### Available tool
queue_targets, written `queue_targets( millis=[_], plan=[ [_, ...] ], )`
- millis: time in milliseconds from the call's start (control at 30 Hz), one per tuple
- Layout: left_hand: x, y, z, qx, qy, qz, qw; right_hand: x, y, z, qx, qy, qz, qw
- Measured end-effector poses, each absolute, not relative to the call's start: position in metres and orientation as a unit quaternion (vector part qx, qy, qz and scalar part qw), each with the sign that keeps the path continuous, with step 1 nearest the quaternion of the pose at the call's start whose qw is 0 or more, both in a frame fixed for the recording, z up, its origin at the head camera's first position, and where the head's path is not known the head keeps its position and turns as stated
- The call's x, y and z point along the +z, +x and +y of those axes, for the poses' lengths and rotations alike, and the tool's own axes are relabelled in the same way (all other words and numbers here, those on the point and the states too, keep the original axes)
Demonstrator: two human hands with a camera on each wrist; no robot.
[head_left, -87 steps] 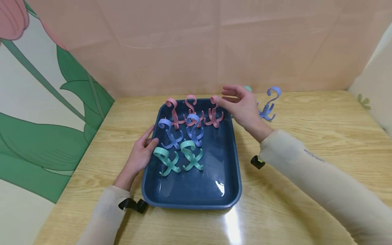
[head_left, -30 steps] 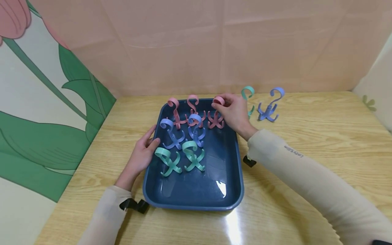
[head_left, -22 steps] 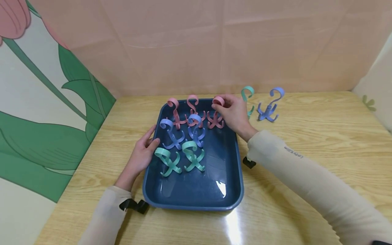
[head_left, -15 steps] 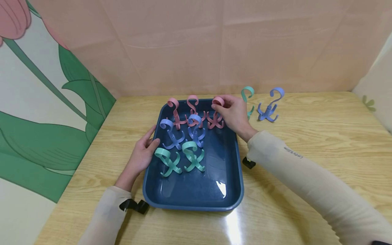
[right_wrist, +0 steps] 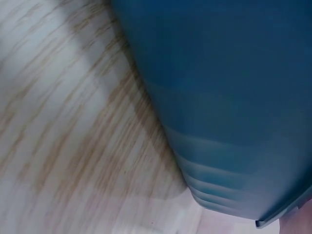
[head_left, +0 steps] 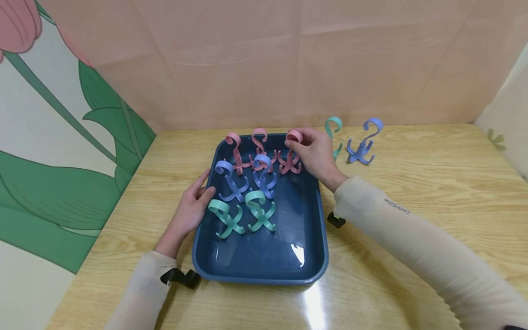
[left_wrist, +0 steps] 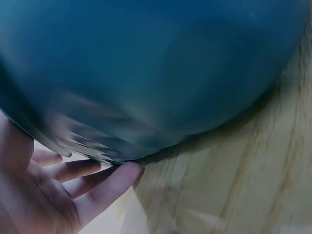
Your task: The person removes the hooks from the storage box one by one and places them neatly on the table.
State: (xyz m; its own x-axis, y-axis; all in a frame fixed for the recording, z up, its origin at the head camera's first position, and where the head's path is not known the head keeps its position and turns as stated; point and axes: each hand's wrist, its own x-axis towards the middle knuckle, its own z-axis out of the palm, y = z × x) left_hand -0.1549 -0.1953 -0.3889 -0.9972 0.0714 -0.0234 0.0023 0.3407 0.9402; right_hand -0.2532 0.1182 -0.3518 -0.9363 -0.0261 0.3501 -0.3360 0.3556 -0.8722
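My right hand [head_left: 316, 155] pinches the curled top of a pink four-claw hanging hook [head_left: 290, 163] at the far right corner of the blue tray [head_left: 260, 278]. Its claws spread low inside the tray. On the tray's left side, my left hand [head_left: 189, 207] holds the wall, thumb over the rim and fingers along the outside; the left wrist view shows those fingers [left_wrist: 109, 187] against the wall. Two more pink hooks [head_left: 238, 160] share the back row. In front of them lie two purple hooks [head_left: 233, 188], then two green hooks [head_left: 230, 224].
Behind my right hand, a green hook [head_left: 333, 124] stands on the wooden table [head_left: 433, 183], partly hidden by the hand. A purple hook [head_left: 360, 150] stands to its right. A pink-covered wall [head_left: 264, 64] rises behind the table, and a leaf-patterned wall [head_left: 49, 183] borders the left.
Since the earliest frame, my right hand has come down and left, taking hold of the pink hook's top. The hook's claws have shifted slightly. My left hand stays at the tray.
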Motion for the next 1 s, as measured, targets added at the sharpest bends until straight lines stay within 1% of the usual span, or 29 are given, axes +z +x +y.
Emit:
queue_targets(
  millis=[367,767,1000],
  plan=[
    [-0.389,-0.156,-0.196,0.573,0.021,0.818,0.036,-0.342,-0.247,0.119,0.560,0.119,-0.807,0.143],
    [-0.388,-0.155,-0.196,0.559,0.015,0.828,0.041,-0.324,-0.236,0.122,0.560,0.128,-0.806,0.141],
    [-0.388,-0.155,-0.196,0.562,0.016,0.826,0.043,-0.318,-0.230,0.126,0.561,0.142,-0.801,0.151]
  ],
)
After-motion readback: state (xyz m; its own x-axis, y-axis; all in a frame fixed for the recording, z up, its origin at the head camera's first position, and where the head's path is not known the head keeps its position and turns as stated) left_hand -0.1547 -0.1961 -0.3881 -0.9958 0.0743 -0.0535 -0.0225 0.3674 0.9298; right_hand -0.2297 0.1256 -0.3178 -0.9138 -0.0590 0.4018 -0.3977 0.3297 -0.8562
